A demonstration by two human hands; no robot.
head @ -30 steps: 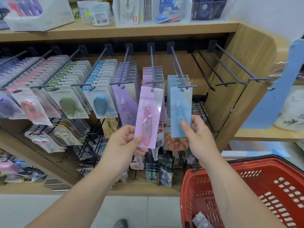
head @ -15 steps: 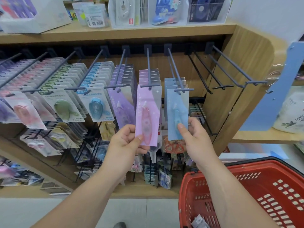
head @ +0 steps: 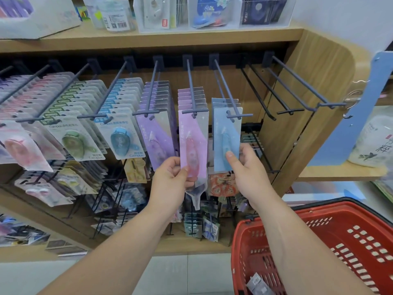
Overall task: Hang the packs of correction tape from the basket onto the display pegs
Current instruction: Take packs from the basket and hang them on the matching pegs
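Note:
My left hand pinches the lower edge of a pink correction tape pack, whose top hangs on a dark peg in front of more pink packs. My right hand pinches the bottom of a blue correction tape pack that hangs at the tip of the neighbouring peg. The red basket stands at the lower right, with a small pack lying in its bottom.
To the left hang rows of purple, blue, green and pink packs. Bare pegs stick out on the right beside the wooden side panel. Lower pegs carry more goods, and a shelf above holds boxes.
The pink pack has gone up onto its peg and hangs straight. The blue pack has slid a little further along its peg. Both hands rose slightly.

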